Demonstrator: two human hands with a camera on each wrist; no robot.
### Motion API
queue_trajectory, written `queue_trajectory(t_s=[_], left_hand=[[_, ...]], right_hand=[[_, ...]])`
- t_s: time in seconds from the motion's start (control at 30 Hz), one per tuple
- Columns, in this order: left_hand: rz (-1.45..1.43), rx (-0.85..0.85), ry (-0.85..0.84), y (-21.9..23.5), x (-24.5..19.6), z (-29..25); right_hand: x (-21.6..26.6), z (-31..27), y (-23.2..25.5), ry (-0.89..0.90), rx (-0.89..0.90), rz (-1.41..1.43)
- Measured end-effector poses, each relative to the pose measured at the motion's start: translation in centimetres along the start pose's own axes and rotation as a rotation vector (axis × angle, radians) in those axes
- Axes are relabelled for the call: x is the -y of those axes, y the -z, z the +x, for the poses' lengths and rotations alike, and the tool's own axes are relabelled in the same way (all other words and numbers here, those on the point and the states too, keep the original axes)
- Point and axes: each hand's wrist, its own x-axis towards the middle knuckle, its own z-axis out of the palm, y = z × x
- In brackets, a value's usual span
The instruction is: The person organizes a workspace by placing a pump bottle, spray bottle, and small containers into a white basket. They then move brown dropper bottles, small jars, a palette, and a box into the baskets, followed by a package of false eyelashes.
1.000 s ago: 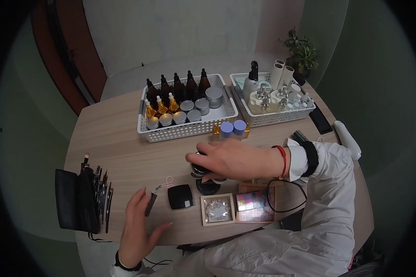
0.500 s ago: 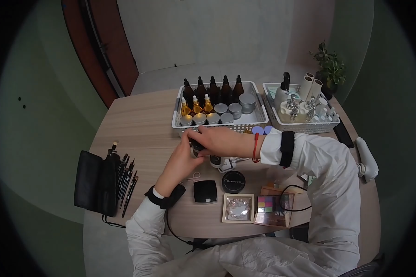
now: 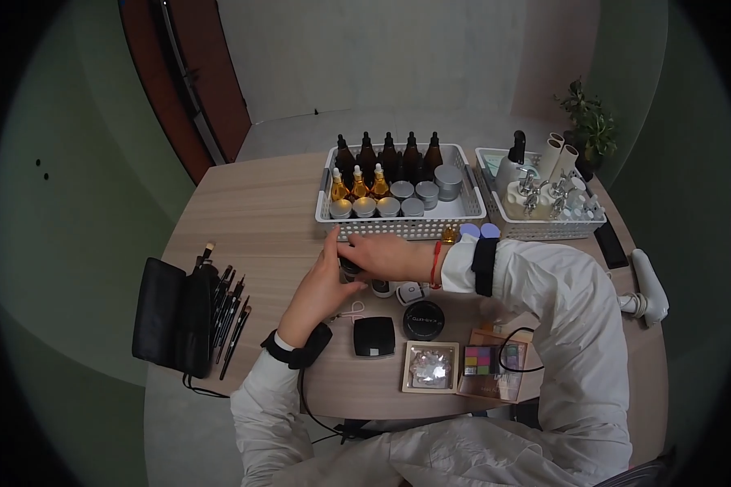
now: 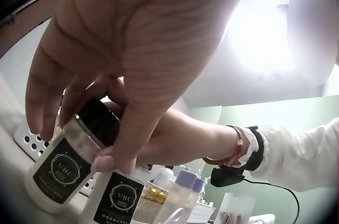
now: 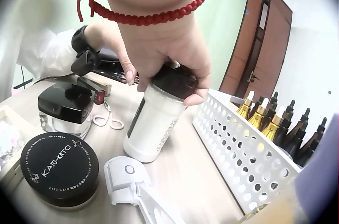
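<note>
A white bottle (image 5: 151, 129) with a black UHC label (image 4: 62, 171) leans slightly on the table. My right hand (image 3: 386, 256) grips its black cap (image 5: 175, 80) from above, thumb and fingers around it. Beside the bottle is my left hand (image 3: 315, 286), its fingers extended; in the left wrist view the thumb (image 4: 114, 155) overlaps the bottle, contact unclear. A second UHC bottle (image 4: 119, 197) stands close by, its top partly hidden. A white clip-like tool (image 5: 127, 176) lies near the bottle in the right wrist view.
Behind stand a white basket (image 3: 398, 231) of dropper bottles and tins, and another basket (image 3: 544, 230) with pump bottles. Nearer are a round black-lidded jar (image 3: 423, 321), a square black-lidded jar (image 3: 374, 336), pink scissors (image 5: 108, 121), palettes (image 3: 491, 381) and a brush case (image 3: 162, 316).
Since one second ago, my left hand has moved from the front edge up to my right hand, which now grips the bottle cap farther from the round jar. The head view has also shifted.
</note>
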Motion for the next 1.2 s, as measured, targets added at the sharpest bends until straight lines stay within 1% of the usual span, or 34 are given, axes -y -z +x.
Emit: queue_trajectory(t_s=[0.07,0.13,0.17,0.23,0.27,0.3,0.37,0.4,0.43,0.47,0.5,0.57,0.6,0.67,0.73,0.8,0.97,1.03,1.2], left_hand=[[0.013,0.013,0.003,0.2,0.1,0.0],[-0.010,0.028,0.041,0.5,-0.2,0.0],[-0.012,0.029,0.054,0.5,-0.1,0.1],[0.004,-0.012,-0.056,0.5,0.2,0.1],[0.023,-0.039,-0.086,0.3,0.4,0.2],[0.019,-0.037,-0.076,0.5,0.4,0.3],[0.006,0.065,-0.019,1.1,0.1,0.5],[0.001,0.069,-0.012,1.1,0.2,0.6],[0.015,0.071,-0.048,1.1,0.3,0.6],[0.029,0.075,-0.085,1.0,0.4,0.7],[0.023,0.081,-0.081,1.0,0.3,0.9],[-0.042,0.134,-0.006,1.2,-0.3,1.2],[-0.046,0.138,-0.005,0.9,-0.1,1.3],[-0.039,0.074,-0.062,0.6,0.6,1.4],[-0.092,0.051,-0.056,0.5,1.0,1.5],[-0.146,0.030,-0.045,0.4,1.1,1.5],[-0.080,0.006,-0.066,0.2,1.3,1.7],[-0.082,0.014,-0.064,0.4,0.9,1.5],[-0.069,0.058,-0.059,0.4,0.5,1.4]], right_hand=[[0.1,0.0,0.3,-0.028,0.037,0.020],[-0.1,0.1,0.1,0.009,-0.010,0.069],[-0.5,0.3,0.1,0.051,-0.004,0.110],[-1.0,0.1,0.8,0.051,0.024,0.119],[-1.1,0.0,1.1,0.057,0.043,0.152],[-1.3,-0.2,1.4,0.025,0.082,0.140],[-1.3,-0.6,2.3,-0.041,0.153,0.166],[-1.6,-0.7,2.5,-0.046,0.186,0.155],[-1.7,-0.7,2.9,-0.053,0.219,0.145],[-1.7,-0.9,3.1,-0.060,0.219,0.183],[-1.6,-1.0,3.3,-0.064,0.225,0.189],[-1.4,-1.0,3.3,-0.094,0.163,0.235],[-1.5,-0.8,2.9,-0.095,0.142,0.240],[-1.3,-0.5,2.5,-0.114,0.143,0.220],[-1.0,-0.3,2.2,-0.132,0.143,0.201],[-0.7,0.0,2.1,-0.190,0.215,0.236],[-1.4,0.2,1.7,-0.187,0.221,0.314],[-1.4,0.1,1.7,-0.125,0.167,0.339],[-1.0,0.0,2.1,-0.159,0.206,0.347]])
